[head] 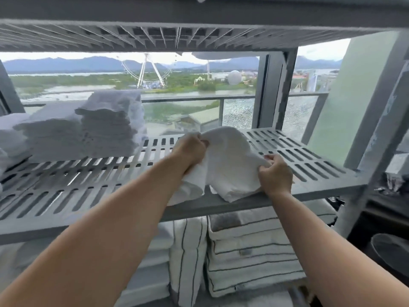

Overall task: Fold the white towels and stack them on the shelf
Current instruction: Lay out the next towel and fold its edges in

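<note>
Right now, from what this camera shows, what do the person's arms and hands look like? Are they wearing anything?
Two bare human arms, no robot parts. The left arm and right arm show no sleeves up to the picture's edge. The left hand and right hand wear no gloves, and no watch, bracelet or ring is visible.

Your left hand (190,149) and right hand (275,173) both grip a crumpled white terry towel (230,160), bunched between your fingers over the grey slotted plastic shelf (309,160). Stacks of folded white towels (88,127) sit well left of your left fingers.
</note>
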{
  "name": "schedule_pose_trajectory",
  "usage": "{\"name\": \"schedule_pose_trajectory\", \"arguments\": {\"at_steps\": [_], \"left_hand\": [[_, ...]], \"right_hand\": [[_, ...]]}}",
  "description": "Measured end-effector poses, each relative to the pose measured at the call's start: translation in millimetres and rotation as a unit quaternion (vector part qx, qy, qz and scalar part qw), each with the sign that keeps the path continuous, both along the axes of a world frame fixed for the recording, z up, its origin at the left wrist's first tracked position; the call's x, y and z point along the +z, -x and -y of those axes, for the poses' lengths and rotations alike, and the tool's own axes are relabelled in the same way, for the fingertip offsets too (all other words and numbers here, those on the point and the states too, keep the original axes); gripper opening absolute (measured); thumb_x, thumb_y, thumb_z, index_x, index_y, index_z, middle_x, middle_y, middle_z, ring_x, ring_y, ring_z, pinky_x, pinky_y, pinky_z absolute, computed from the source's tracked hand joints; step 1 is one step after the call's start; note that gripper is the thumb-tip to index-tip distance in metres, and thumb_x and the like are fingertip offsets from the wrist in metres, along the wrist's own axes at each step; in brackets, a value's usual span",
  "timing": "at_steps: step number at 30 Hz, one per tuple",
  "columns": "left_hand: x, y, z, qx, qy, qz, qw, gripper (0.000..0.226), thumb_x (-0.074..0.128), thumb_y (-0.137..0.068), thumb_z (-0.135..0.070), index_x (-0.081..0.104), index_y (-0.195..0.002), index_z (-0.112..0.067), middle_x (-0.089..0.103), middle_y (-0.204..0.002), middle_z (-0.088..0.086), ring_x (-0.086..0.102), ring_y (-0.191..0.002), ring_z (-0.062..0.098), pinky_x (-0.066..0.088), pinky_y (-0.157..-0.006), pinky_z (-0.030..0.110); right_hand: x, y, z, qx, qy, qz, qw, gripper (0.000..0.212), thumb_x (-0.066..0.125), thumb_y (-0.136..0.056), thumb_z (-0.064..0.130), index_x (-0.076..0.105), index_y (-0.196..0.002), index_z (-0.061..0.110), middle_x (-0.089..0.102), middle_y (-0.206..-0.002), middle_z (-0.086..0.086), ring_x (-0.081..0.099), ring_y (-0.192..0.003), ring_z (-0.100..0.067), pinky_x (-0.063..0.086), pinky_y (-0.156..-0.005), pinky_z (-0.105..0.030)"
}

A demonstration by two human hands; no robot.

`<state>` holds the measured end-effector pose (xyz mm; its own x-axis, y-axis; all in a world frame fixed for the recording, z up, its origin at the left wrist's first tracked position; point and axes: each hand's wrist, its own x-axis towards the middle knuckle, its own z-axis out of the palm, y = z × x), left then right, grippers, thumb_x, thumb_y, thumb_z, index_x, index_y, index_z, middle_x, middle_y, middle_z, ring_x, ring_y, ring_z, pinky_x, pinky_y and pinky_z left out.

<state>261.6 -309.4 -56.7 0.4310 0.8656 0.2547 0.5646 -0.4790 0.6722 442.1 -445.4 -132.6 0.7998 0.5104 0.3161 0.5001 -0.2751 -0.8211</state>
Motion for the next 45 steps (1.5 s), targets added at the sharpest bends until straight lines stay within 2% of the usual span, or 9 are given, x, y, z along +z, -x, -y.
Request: {"name": "schedule_pose_trajectory", "arguments": {"at_steps": [7, 13, 22, 25, 27, 31, 34, 37, 45], "left_hand": [[13, -1, -40, 0.051, -0.029, -0.028, 0.998, 0.019, 0.065, -0.093, -0.034, 0.061, -0.082, -0.019, 0.065, -0.084, 0.009, 0.065, -0.085, 0.031, 0.044, -0.07, 0.031], [8, 10, -94, 0.095, -0.221, -0.188, 0.952, 0.031, 0.055, -0.097, -0.043, 0.063, -0.118, -0.023, 0.069, -0.114, 0.014, 0.063, -0.103, 0.036, 0.045, -0.078, 0.036], [5, -19, -185, 0.016, -0.2, -0.338, 0.919, 0.015, 0.055, -0.094, -0.039, 0.052, -0.085, -0.027, 0.064, -0.113, 0.004, 0.06, -0.107, 0.029, 0.043, -0.078, 0.034], [-1, -37, -207, 0.002, -0.271, -0.397, 0.877, 0.014, 0.055, -0.095, -0.033, 0.065, -0.1, -0.026, 0.068, -0.113, 0.003, 0.064, -0.105, 0.029, 0.046, -0.079, 0.033], [-4, -47, -217, -0.014, -0.327, -0.403, 0.855, 0.018, 0.054, -0.094, -0.024, 0.065, -0.107, -0.028, 0.069, -0.113, 0.004, 0.065, -0.104, 0.029, 0.046, -0.087, 0.037], [-12, -66, -225, 0.0, -0.463, -0.368, 0.807, 0.032, 0.052, -0.091, -0.013, 0.064, -0.118, -0.027, 0.064, -0.119, 0.005, 0.06, -0.112, 0.031, 0.043, -0.099, 0.044], [-24, -70, -221, 0.056, -0.418, -0.283, 0.861, 0.028, 0.053, -0.092, -0.01, 0.064, -0.115, -0.019, 0.065, -0.109, 0.009, 0.065, -0.098, 0.032, 0.053, -0.076, 0.042], [-39, -66, -213, 0.097, -0.374, -0.264, 0.883, 0.012, 0.058, -0.092, -0.022, 0.069, -0.096, -0.017, 0.069, -0.087, 0.006, 0.067, -0.076, 0.029, 0.042, -0.055, 0.031], [-39, -72, -164, 0.166, -0.124, -0.343, 0.916, 0.025, 0.055, -0.093, -0.032, 0.064, -0.111, -0.018, 0.065, -0.115, 0.005, 0.063, -0.108, 0.028, 0.05, -0.079, 0.038]], "right_hand": [[12, -33, -31, 0.018, 0.14, 0.102, 0.985, 0.012, 0.052, -0.082, 0.008, 0.06, -0.084, 0.016, 0.055, -0.071, -0.001, 0.055, -0.078, -0.028, 0.04, -0.068, -0.032], [17, -44, -88, -0.039, 0.202, 0.251, 0.946, 0.026, 0.045, -0.089, 0.01, 0.067, -0.101, 0.018, 0.07, -0.1, -0.009, 0.059, -0.108, -0.033, 0.035, -0.094, -0.045], [30, -65, -168, 0.0, 0.104, 0.28, 0.955, 0.015, 0.065, -0.088, 0.026, 0.068, -0.1, 0.018, 0.07, -0.098, -0.008, 0.063, -0.099, -0.031, 0.047, -0.088, -0.038], [32, -50, -190, 0.179, 0.108, 0.226, 0.951, 0.032, 0.073, -0.084, 0.045, 0.07, -0.104, 0.021, 0.071, -0.095, -0.003, 0.065, -0.089, -0.022, 0.054, -0.084, -0.035], [31, -40, -199, 0.278, 0.178, 0.223, 0.917, 0.064, 0.075, -0.076, 0.062, 0.063, -0.126, 0.026, 0.064, -0.119, -0.007, 0.058, -0.112, -0.024, 0.046, -0.097, -0.036], [27, -40, -211, 0.276, 0.316, 0.211, 0.883, 0.103, 0.068, -0.061, 0.084, 0.037, -0.15, 0.041, 0.042, -0.148, -0.011, 0.039, -0.136, -0.03, 0.035, -0.112, -0.046], [34, -40, -219, 0.258, 0.364, 0.209, 0.87, 0.084, 0.046, -0.077, 0.086, 0.047, -0.144, 0.035, 0.051, -0.147, -0.009, 0.045, -0.134, -0.029, 0.036, -0.109, -0.043], [40, -41, -230, 0.248, 0.396, 0.216, 0.857, 0.045, 0.044, -0.1, 0.054, 0.056, -0.135, 0.029, 0.059, -0.137, -0.007, 0.053, -0.125, -0.028, 0.041, -0.1, -0.038], [39, -42, -225, 0.169, 0.37, 0.195, 0.892, 0.057, 0.064, -0.091, 0.051, 0.048, -0.135, 0.017, 0.058, -0.133, -0.01, 0.055, -0.123, -0.032, 0.049, -0.1, -0.042]]}}
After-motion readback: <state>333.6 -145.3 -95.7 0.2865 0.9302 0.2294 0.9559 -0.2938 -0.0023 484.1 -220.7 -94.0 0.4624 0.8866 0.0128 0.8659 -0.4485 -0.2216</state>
